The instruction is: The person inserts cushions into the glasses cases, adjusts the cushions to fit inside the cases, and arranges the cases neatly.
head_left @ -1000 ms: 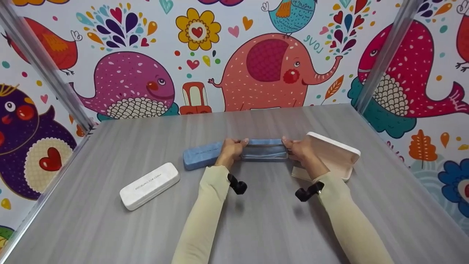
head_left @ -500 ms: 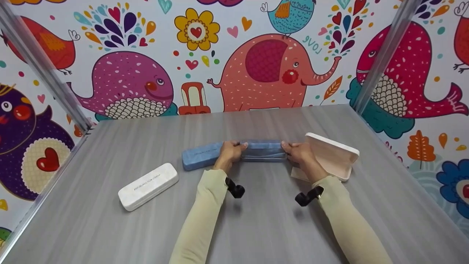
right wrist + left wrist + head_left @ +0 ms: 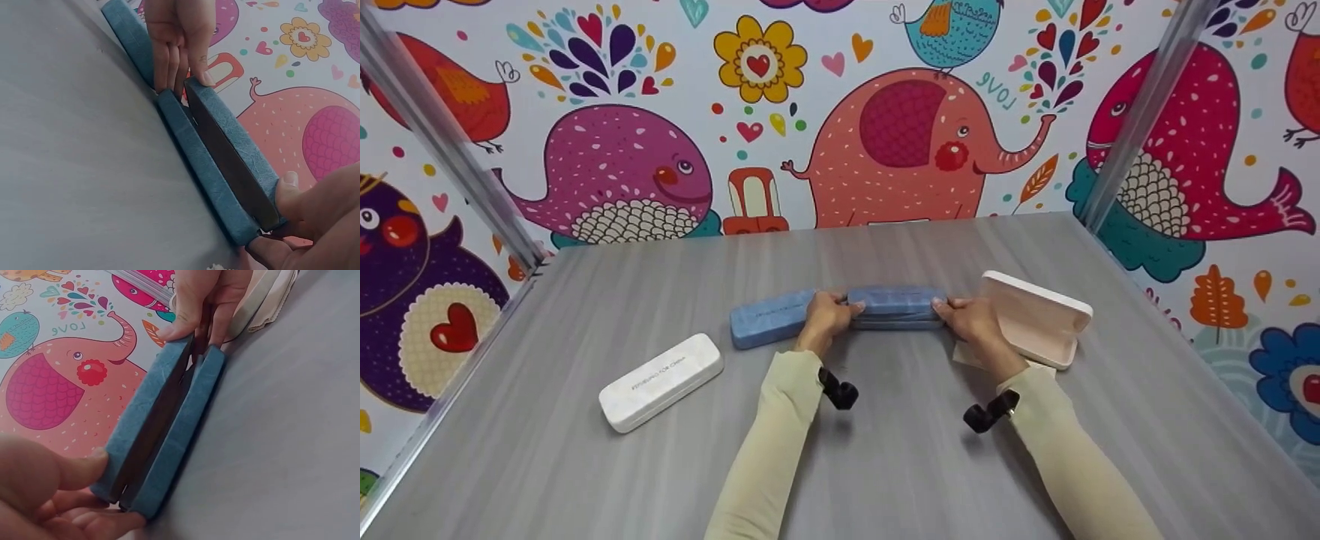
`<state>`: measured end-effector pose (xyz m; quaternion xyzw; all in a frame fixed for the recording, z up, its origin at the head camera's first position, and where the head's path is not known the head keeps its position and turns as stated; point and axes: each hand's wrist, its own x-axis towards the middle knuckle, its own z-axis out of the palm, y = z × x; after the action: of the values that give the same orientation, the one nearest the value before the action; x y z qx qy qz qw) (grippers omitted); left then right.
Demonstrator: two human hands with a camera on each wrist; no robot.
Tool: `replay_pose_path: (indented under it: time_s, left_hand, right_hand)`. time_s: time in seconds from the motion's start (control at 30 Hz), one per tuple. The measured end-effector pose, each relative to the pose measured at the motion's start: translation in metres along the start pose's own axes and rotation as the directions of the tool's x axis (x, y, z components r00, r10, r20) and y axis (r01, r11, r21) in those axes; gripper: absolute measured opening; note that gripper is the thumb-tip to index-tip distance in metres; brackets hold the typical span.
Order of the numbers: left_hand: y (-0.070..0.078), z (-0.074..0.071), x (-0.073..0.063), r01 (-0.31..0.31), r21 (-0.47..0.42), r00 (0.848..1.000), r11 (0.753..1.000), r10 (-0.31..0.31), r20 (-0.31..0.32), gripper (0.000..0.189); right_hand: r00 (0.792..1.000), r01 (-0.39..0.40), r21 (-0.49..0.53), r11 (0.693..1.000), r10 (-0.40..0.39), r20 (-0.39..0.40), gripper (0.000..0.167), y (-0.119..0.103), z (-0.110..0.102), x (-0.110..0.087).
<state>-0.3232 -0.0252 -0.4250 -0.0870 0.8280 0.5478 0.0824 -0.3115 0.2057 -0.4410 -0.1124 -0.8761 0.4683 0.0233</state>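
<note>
A blue glasses case (image 3: pixel 896 304) lies on the table between both hands, its lid partly lowered. A narrow gap along its long side shows a dark inner edge in the left wrist view. My left hand (image 3: pixel 826 322) grips one end, its thumb on the lid (image 3: pixel 149 394) and its fingers at the base (image 3: pixel 174 444). At the opposite end my right hand (image 3: pixel 979 322) holds the case the same way, with its thumb (image 3: pixel 289 194) on the lid. What lies inside is hidden.
Left of the hands sits a second blue glasses case (image 3: pixel 769 321), shut. A shut white glasses case (image 3: pixel 660 382) lies farther left. On the right an open white case (image 3: pixel 1039 315) shows its pale lining, with a beige cloth (image 3: pixel 969 355) beside it. A patterned wall (image 3: pixel 772 150) rises behind the table.
The blue case's lid has come down toward its base, from wide open to a narrow gap, as both thumbs moved with it. The other cases have not moved.
</note>
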Motion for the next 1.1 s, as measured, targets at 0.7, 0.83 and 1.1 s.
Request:
replay_pose_path:
  time_s: [0.7,0.83,1.1]
  left_hand:
    - [-0.007,0.000,-0.002,-0.032,-0.014,0.999,0.999,0.032,-0.043,0.048]
    - [-0.007,0.003,-0.003,-0.040,-0.018,0.998,0.999,0.039,-0.053,0.046]
    - [-0.005,0.011,-0.006,-0.086,0.017,0.990,0.996,0.087,-0.112,0.045]
  right_hand:
    - [1.000,-0.002,0.123,0.992,0.003,-0.013,0.038,0.001,0.009,-0.008]
    - [0.999,-0.032,0.161,0.986,0.033,-0.003,0.045,0.000,0.009,-0.009]
    - [0.997,-0.075,0.211,0.975,0.070,0.035,0.053,-0.004,0.009,-0.008]
